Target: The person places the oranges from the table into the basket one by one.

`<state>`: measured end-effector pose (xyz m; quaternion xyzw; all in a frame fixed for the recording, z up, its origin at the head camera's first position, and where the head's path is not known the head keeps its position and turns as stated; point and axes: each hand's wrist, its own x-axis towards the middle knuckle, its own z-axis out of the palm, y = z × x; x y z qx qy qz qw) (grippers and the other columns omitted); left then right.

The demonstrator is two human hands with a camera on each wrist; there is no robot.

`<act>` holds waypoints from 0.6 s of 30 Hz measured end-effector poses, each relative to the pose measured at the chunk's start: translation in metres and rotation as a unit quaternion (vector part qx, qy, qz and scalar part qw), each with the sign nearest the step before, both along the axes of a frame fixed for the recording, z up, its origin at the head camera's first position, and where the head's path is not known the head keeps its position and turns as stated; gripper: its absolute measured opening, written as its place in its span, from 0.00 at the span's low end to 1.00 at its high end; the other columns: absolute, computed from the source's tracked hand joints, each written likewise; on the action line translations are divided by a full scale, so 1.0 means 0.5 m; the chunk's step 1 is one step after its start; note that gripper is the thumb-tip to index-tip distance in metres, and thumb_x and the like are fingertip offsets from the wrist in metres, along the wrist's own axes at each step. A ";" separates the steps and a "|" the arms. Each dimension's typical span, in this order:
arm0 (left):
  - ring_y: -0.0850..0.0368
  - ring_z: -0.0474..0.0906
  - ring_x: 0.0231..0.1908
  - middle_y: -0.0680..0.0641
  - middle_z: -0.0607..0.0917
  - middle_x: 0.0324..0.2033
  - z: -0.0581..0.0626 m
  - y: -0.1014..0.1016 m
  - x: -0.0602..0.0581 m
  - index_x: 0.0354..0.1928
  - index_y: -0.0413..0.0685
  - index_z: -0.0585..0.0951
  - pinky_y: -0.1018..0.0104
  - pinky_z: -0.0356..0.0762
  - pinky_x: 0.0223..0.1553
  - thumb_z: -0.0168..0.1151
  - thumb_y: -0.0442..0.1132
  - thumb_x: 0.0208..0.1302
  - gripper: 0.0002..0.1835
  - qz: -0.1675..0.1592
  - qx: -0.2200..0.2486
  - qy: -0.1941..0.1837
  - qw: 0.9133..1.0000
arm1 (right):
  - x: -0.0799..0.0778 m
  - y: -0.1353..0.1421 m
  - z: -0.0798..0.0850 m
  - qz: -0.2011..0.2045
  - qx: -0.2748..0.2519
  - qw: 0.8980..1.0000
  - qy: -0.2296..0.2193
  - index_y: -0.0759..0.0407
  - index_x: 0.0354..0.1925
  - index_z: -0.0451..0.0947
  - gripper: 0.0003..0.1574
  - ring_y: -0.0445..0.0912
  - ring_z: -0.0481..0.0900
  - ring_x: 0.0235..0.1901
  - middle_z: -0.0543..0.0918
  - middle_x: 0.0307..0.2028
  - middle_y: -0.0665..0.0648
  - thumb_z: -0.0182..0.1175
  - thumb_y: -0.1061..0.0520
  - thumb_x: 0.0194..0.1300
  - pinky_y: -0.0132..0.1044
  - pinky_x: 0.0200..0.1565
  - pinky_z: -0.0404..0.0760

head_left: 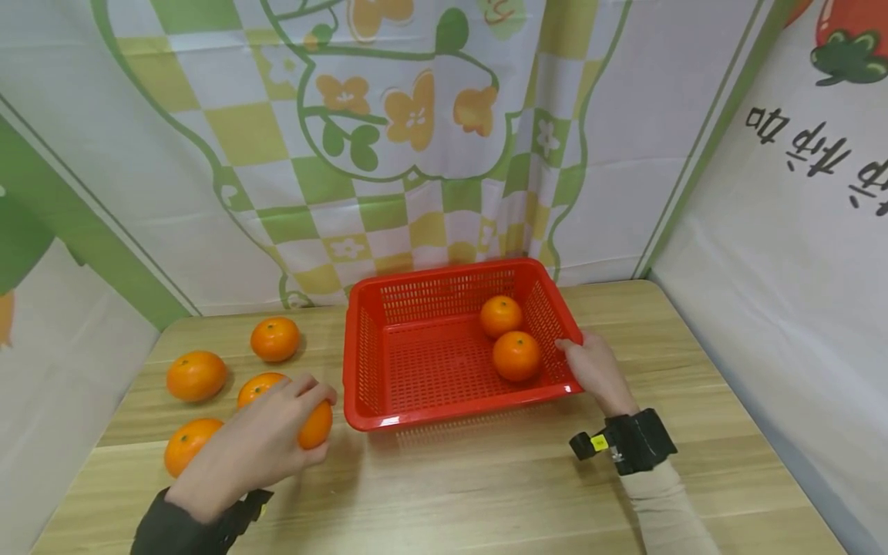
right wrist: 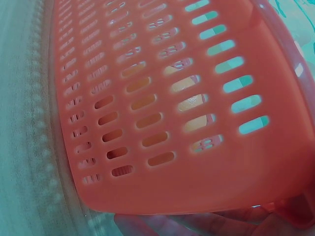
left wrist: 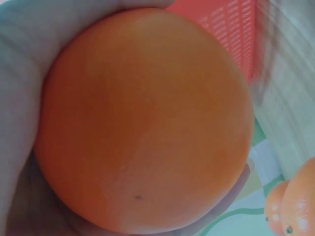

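Note:
My left hand [head_left: 260, 439] grips an orange [head_left: 317, 425], fingers over its top and thumb at the near side, just left of a red plastic basket [head_left: 430, 354]. In the left wrist view the held orange [left wrist: 147, 118] fills most of the picture. My right hand [head_left: 598, 371] holds the basket's right rim, thumb over the edge. Its fingers [right wrist: 197, 223] show below the slotted wall [right wrist: 221, 182] in the right wrist view. Inside the basket, toward the right end, sit an orange [head_left: 501, 314] and a nearer orange [head_left: 516, 356].
Left of the basket, several loose oranges lie on the wooden table [head_left: 472, 493]: a back one [head_left: 274, 339], a far-left one [head_left: 196, 375], one [head_left: 258, 385] partly behind my left hand and a front one [head_left: 189, 445]. A patterned curtain [head_left: 444, 208] hangs behind the basket.

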<state>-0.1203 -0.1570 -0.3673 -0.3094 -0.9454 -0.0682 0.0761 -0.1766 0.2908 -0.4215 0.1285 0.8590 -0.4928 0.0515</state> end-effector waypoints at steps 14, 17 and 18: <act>0.54 0.80 0.39 0.52 0.83 0.42 0.017 0.007 -0.013 0.49 0.50 0.84 0.53 0.84 0.42 0.79 0.44 0.51 0.22 -0.006 0.000 -0.022 1.000 | -0.001 0.000 0.001 0.001 -0.003 1.000 0.006 0.71 0.65 0.71 0.29 0.52 0.86 0.43 0.84 0.51 0.67 0.49 0.51 0.79 0.34 0.40 0.82; 0.53 0.81 0.40 0.52 0.83 0.42 0.016 0.008 -0.013 0.50 0.50 0.84 0.53 0.85 0.43 0.79 0.45 0.52 0.23 -0.006 -0.001 -0.025 1.000 | -0.002 0.001 0.000 0.002 -0.003 1.000 0.008 0.71 0.65 0.71 0.29 0.51 0.87 0.43 0.84 0.51 0.67 0.49 0.51 0.79 0.33 0.40 0.82; 0.54 0.81 0.40 0.52 0.83 0.42 0.016 0.008 -0.014 0.50 0.49 0.84 0.54 0.85 0.43 0.79 0.45 0.52 0.23 -0.007 -0.001 -0.025 1.000 | -0.003 0.002 0.000 0.002 -0.003 1.000 0.009 0.71 0.65 0.71 0.29 0.51 0.87 0.43 0.84 0.51 0.67 0.49 0.51 0.79 0.33 0.40 0.83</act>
